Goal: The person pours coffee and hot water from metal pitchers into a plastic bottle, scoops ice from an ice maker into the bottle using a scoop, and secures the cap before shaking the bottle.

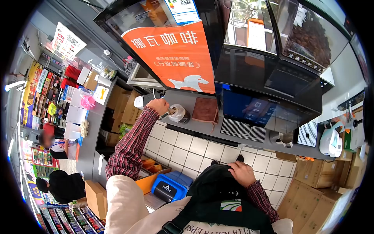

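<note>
My left hand is raised over the counter beside a clear plastic cup with dark contents. Its fingers are curled; a thin shape runs from below the hand to the cup's mouth, too small to name. A brown cloth lies on the counter to the right of the cup. My right hand rests on my black apron, its fingers stretched out and holding nothing.
A black coffee machine with a drip grille stands to the right, a metal jug past it. Below are a blue bin and cardboard boxes. Two people are beyond the left counter.
</note>
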`<action>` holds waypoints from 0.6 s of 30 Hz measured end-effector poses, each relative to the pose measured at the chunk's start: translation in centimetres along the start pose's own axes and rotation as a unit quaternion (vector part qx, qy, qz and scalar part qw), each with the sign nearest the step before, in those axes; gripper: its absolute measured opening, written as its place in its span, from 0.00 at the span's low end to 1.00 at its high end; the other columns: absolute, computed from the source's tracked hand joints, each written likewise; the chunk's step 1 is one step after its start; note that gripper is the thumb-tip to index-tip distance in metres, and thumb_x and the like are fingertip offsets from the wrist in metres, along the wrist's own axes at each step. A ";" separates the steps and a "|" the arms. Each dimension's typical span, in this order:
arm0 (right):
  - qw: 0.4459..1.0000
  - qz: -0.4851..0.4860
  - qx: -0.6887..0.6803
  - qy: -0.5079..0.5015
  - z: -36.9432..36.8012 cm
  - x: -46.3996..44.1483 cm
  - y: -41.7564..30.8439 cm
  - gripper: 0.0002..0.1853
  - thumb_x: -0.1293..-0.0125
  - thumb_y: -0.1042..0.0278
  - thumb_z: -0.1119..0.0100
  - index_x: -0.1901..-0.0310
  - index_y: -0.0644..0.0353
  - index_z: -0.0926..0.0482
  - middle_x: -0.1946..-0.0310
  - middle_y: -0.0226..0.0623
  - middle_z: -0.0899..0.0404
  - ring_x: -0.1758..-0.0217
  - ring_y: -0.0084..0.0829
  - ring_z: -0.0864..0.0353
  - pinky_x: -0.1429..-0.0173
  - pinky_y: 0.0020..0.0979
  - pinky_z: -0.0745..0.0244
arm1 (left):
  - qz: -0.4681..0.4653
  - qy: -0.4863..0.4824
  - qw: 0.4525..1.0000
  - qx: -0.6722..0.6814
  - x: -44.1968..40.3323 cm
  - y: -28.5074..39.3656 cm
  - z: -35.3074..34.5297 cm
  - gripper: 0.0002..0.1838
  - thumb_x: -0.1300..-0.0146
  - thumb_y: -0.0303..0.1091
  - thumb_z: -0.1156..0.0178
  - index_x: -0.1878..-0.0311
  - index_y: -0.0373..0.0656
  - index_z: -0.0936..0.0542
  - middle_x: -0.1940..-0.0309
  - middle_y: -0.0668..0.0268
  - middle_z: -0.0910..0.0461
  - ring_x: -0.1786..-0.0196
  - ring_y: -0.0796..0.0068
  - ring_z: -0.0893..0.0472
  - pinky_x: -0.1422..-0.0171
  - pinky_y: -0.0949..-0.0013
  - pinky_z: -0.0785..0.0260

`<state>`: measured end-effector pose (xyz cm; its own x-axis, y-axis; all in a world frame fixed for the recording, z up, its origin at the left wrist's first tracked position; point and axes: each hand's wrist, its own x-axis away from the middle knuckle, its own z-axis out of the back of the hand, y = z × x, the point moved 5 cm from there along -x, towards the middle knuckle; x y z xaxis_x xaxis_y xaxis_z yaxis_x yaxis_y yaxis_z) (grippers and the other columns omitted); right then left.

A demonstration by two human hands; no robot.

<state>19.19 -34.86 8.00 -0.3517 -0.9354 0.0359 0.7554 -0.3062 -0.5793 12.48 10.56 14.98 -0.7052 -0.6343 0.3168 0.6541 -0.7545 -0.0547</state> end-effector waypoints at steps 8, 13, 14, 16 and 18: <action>1.000 -0.002 -0.005 0.019 0.3 0.2 0.4 0.12 0.36 0.60 0.38 0.53 0.54 0.19 0.64 0.35 0.20 0.59 0.36 0.18 0.55 0.36 0.21 | -0.001 -0.053 0.993 -0.102 -0.2 4.4 2.0 0.21 0.35 0.48 0.51 0.57 0.44 0.14 0.61 0.49 0.15 0.54 0.50 0.16 0.45 0.53 0.24; 1.000 -0.008 -0.004 0.023 0.5 0.5 0.5 0.12 0.36 0.61 0.38 0.54 0.54 0.19 0.64 0.35 0.20 0.59 0.36 0.18 0.55 0.36 0.21 | -0.023 -0.066 0.985 -0.159 0.2 7.0 2.9 0.24 0.32 0.49 0.53 0.58 0.41 0.14 0.59 0.51 0.15 0.52 0.53 0.15 0.46 0.56 0.23; 1.000 -0.008 -0.004 0.022 0.5 0.5 0.5 0.12 0.36 0.61 0.39 0.54 0.54 0.19 0.64 0.35 0.20 0.59 0.37 0.18 0.55 0.36 0.22 | -0.025 -0.066 0.985 -0.159 0.0 7.0 2.7 0.24 0.32 0.49 0.53 0.58 0.41 0.14 0.59 0.51 0.15 0.52 0.53 0.15 0.46 0.56 0.23; 1.000 -0.009 -0.005 0.020 0.4 0.4 0.5 0.12 0.35 0.60 0.39 0.53 0.54 0.19 0.64 0.35 0.21 0.60 0.37 0.18 0.56 0.36 0.22 | -0.020 -0.073 0.983 -0.167 -0.3 7.1 2.4 0.23 0.33 0.49 0.52 0.58 0.41 0.14 0.60 0.51 0.15 0.53 0.52 0.15 0.46 0.55 0.23; 1.000 0.004 0.001 0.025 0.3 0.3 0.3 0.12 0.35 0.60 0.40 0.53 0.55 0.20 0.64 0.35 0.21 0.59 0.37 0.18 0.56 0.36 0.22 | -0.021 -0.060 0.982 -0.175 0.1 7.1 2.4 0.22 0.33 0.48 0.51 0.58 0.41 0.14 0.60 0.51 0.15 0.54 0.52 0.15 0.47 0.54 0.23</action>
<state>19.48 -35.28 8.14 -0.3728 -0.9278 -0.0106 0.7595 -0.2986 -0.5780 17.72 5.56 16.89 -0.6782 -0.5934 0.4335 0.4763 -0.8041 -0.3557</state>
